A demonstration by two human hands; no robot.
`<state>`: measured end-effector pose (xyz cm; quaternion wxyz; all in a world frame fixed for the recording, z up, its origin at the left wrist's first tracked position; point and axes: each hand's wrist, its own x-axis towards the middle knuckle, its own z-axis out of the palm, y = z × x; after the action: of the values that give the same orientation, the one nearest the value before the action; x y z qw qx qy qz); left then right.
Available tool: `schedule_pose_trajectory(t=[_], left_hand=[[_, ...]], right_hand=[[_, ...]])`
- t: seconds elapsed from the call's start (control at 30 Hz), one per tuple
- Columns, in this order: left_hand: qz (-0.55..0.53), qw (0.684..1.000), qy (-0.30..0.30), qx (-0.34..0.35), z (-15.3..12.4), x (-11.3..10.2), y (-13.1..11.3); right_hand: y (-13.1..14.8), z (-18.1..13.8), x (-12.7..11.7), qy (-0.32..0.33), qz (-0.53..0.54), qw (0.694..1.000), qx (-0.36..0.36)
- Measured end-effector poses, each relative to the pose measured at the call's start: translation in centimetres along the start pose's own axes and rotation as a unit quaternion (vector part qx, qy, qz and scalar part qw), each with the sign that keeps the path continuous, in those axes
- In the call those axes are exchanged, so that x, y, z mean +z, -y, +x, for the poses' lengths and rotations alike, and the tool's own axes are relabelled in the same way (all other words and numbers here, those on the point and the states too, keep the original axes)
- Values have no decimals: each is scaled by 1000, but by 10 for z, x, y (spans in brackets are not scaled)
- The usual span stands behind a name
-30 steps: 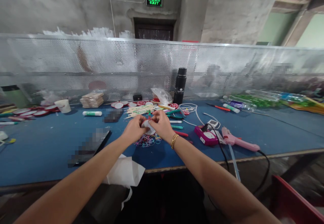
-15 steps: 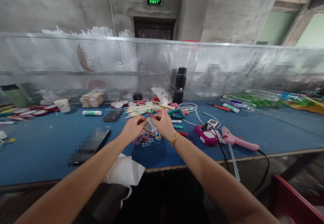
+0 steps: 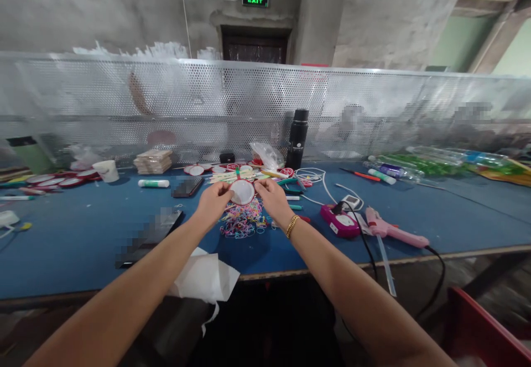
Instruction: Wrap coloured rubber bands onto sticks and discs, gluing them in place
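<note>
The left hand and the right hand are holding up a small round white disc with a red edge between them, just above a pile of colourful rubber bands on the blue table. Both hands are mostly closed, with only the fingertips pinching the disc, one hand on each side. That grip is thin, so the disc could be slipping out and dropping into the bands, where it might be getting tangled. A green stick seems to be poking up behind the disc, but it is too small to be sure. The pink glue gun is lying near the right arm with its black cord hanging over the table edge; an elbow could be catching that cord and pulling the gun down. The white cloth is sitting half off the front edge under the left arm, so the arm could be pushing it to the floor. The black bottle is standing well behind the hands and could be tipping if a hand is reaching far.
</note>
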<state>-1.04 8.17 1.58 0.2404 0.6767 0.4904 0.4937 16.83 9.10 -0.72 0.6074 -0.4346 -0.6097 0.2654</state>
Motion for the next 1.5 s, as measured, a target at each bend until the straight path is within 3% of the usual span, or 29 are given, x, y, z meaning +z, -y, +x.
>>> schedule_pose_trajectory(t=[0.13, 0.63, 0.87, 1.07, 1.5], left_hand=[[-10, 1000, -10, -4, 0, -1, -2], [-43, 999, 10, -15, -1, 0, -1], [-166, 983, 37, -65, -6, 5, -9], [-117, 993, 9, -11, -3, 5, 0], [-78, 997, -6, -16, 0, 3, 3]], right_hand=[[-2, 0, -1, 31, -46, 998, -5], [4, -6, 0, 40, -40, 998, -11], [2, -8, 3, 48, -58, 997, -16], [3, -12, 6, 69, -47, 996, -21], [2, -14, 10, 77, -37, 996, -11]])
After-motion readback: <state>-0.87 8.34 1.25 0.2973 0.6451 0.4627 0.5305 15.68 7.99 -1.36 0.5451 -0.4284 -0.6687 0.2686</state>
